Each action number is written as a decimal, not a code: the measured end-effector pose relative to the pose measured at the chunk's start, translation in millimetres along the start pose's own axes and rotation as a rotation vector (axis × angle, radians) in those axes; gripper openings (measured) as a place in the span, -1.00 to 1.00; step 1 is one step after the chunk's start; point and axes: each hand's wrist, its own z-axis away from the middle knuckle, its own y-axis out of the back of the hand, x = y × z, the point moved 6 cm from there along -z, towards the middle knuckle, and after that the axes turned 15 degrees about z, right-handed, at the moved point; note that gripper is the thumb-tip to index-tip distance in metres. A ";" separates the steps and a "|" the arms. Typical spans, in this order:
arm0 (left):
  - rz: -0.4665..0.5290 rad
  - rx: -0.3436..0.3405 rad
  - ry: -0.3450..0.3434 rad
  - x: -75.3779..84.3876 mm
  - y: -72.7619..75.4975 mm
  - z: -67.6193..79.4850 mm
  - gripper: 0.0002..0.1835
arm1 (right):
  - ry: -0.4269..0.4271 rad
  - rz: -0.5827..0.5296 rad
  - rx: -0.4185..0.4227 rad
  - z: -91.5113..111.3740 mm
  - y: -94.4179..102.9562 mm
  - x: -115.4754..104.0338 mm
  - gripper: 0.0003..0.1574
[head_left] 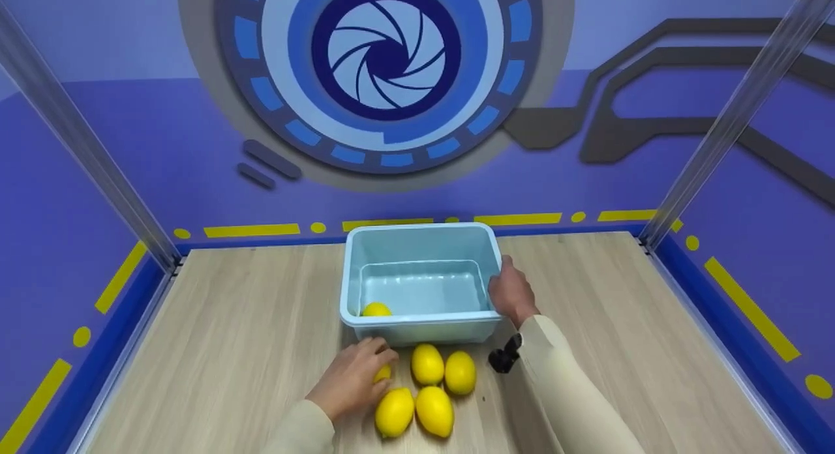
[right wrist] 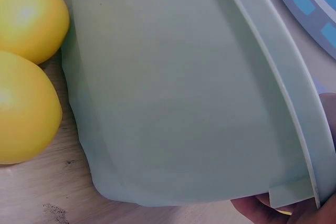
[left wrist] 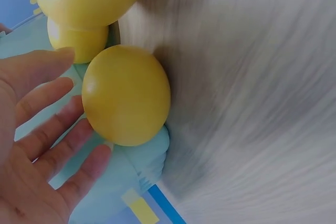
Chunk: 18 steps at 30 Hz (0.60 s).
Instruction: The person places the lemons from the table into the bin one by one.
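Left hand (head_left: 352,379) sits on the table (head_left: 228,323) just in front of the bin (head_left: 423,235), fingers loosely cupped over a lemon (head_left: 383,373) at the bin's 7 o'clock corner; in the left wrist view the fingers (left wrist: 47,129) are spread and fairly straight beside that lemon (left wrist: 126,95), touching or nearly so, not yet wrapped round it. Right hand (head_left: 512,294) grips the bin rim at 3 o'clock, fingers curled over the edge.

Four more lemons lie on the table in a tight cluster at the bin's 6 o'clock: (head_left: 427,364), (head_left: 460,372), (head_left: 394,412), (head_left: 434,411), touching each other. One lemon (head_left: 376,308) is already inside, at the near-left corner.

Handling, prob.: lemon is firm, light-to-medium, oval w/ smooth waxy skin, so it rolls easily & can slip; best taken across the fat middle w/ thumb opposite fingers, not at the pointed ends. Not fragile.

Bin: thin light-blue plastic, rounded corners, rolled lip, glossy walls (right wrist: 178,93); likely light & a bit flexy, slides on wood-grain laminate unless steadied by the rim
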 end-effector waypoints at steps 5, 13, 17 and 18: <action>-0.029 0.009 0.017 -1.6 0.9 -3.5 -0.61 | -0.001 -0.004 0.005 -0.1 3.2 -2.4 -0.32; -0.060 0.013 -0.008 -3.7 0.0 -3.6 -0.61 | -0.005 -0.014 -0.002 0.6 1.0 -1.4 -0.30; -0.056 0.004 -0.005 -5.7 -2.0 -2.3 -0.62 | 0.020 -0.009 0.020 0.5 0.5 -1.2 -0.31; -0.055 0.002 -0.001 -6.4 -2.6 -2.1 -0.62 | 0.021 -0.010 0.024 0.6 0.5 -1.0 -0.31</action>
